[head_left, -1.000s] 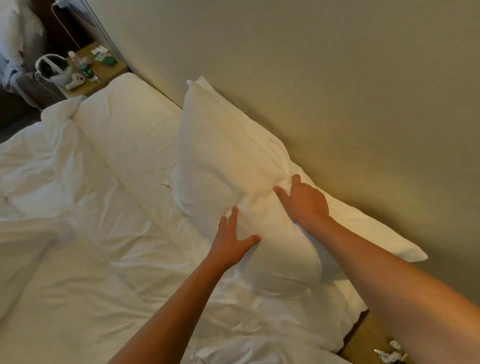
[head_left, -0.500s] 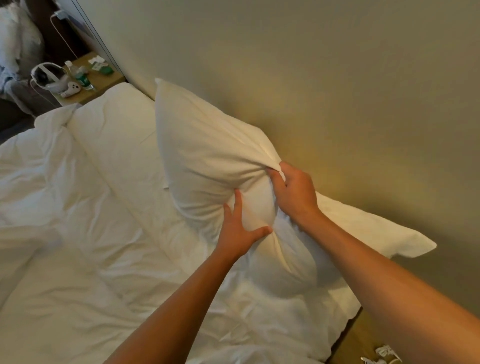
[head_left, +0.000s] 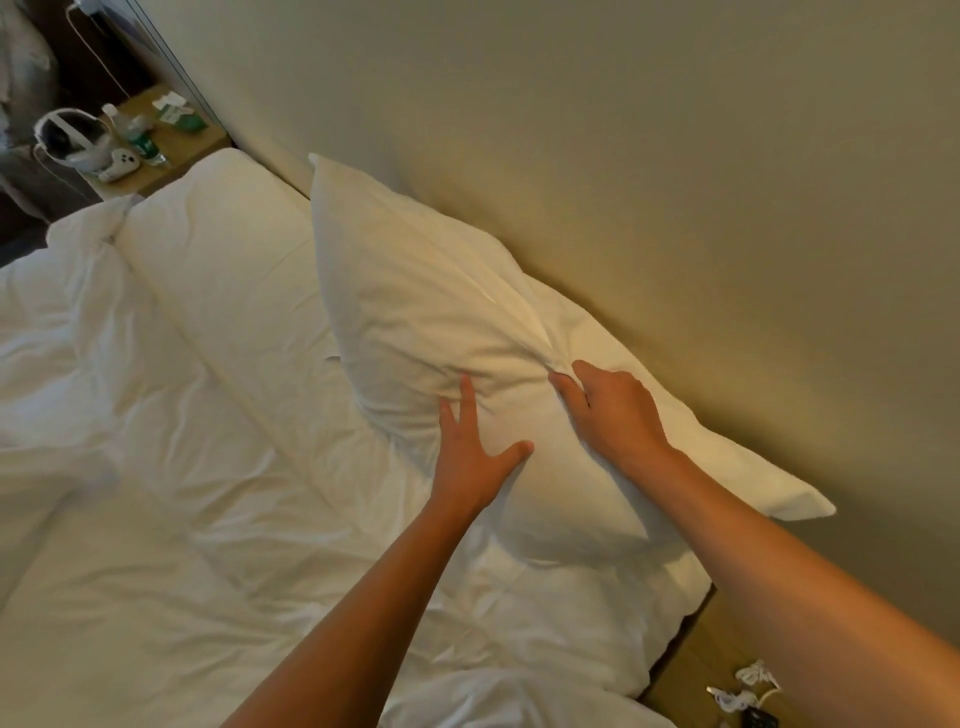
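Plumping the pillow, which leans on the wall at the far right of the bed: it looks light, soft and yielding, best taken by bunched fabric. My right grip pinches a fold of its cover; my left grip, fingers spread, presses its near face, arms outstretched.
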